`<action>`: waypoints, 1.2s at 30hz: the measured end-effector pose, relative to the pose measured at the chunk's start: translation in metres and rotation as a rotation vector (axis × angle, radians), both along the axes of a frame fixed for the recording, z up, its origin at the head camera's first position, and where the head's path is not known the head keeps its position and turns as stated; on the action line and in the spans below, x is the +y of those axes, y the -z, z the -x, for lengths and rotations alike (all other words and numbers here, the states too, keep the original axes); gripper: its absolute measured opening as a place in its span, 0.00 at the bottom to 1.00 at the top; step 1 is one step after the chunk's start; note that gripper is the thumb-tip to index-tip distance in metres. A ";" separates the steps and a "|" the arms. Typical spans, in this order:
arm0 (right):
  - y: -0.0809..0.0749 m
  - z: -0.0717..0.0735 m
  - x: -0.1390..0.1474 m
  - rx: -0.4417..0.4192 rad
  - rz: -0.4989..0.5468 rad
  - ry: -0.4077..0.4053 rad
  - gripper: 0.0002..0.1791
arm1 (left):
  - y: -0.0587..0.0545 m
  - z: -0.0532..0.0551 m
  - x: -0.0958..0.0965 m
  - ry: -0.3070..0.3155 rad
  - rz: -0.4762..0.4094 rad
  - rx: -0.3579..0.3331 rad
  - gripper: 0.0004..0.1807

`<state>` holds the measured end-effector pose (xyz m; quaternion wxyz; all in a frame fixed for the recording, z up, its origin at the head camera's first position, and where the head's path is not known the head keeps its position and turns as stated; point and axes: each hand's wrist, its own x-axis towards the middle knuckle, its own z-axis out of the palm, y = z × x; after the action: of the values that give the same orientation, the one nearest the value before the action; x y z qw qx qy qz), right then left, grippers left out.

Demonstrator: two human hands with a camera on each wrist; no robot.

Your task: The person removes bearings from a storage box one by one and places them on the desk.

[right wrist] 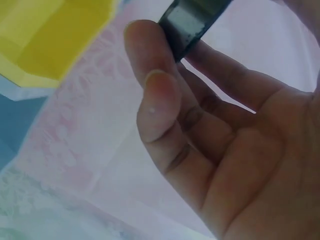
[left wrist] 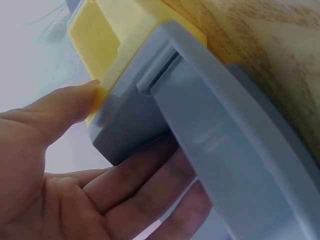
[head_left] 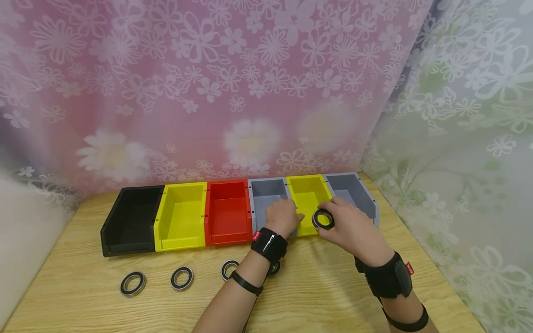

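In the head view my right hand (head_left: pixel 354 229) pinches a ball bearing (head_left: pixel 314 219), a black-and-silver ring, over the front of the right-hand yellow bin (head_left: pixel 307 188). The right wrist view shows the bearing's dark outer edge (right wrist: pixel 192 25) at the fingertips. My left hand (head_left: pixel 283 216) is at the middle grey bin (head_left: pixel 266 188). In the left wrist view its fingers (left wrist: pixel 145 195) reach inside the grey bin and its thumb lies against the yellow bin (left wrist: pixel 142 25), gripping the adjoining walls between them.
A black bin (head_left: pixel 135 212), another yellow bin (head_left: pixel 183 208) and a red bin (head_left: pixel 228 210) continue the row leftward; a second grey bin (head_left: pixel 347 185) ends it at right. Several bearings lie in front, including one at far left (head_left: pixel 124 284); the left arm partly covers two. Flowered curtains hang behind.
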<state>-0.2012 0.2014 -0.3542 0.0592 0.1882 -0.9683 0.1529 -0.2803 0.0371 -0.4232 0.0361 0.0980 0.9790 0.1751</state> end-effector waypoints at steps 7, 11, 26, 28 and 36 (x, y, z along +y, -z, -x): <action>0.024 -0.008 0.002 -0.102 -0.041 -0.044 0.22 | 0.000 -0.004 -0.001 -0.010 -0.014 -0.009 0.22; 0.036 -0.010 0.001 -0.154 -0.027 -0.058 0.20 | -0.001 -0.004 -0.001 -0.013 -0.015 -0.010 0.21; 0.068 -0.009 -0.007 -0.197 -0.069 -0.036 0.18 | 0.001 -0.003 -0.001 -0.016 -0.049 -0.001 0.24; 0.071 -0.008 -0.007 -0.196 -0.075 -0.042 0.18 | 0.001 -0.003 -0.001 -0.017 -0.050 -0.004 0.24; 0.079 -0.006 -0.005 -0.240 -0.048 -0.088 0.16 | 0.000 -0.003 -0.001 -0.019 -0.061 -0.001 0.25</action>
<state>-0.1950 0.1961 -0.4328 -0.0684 0.2121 -0.9627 0.1538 -0.2774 0.0356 -0.4230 0.0321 0.0899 0.9740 0.2055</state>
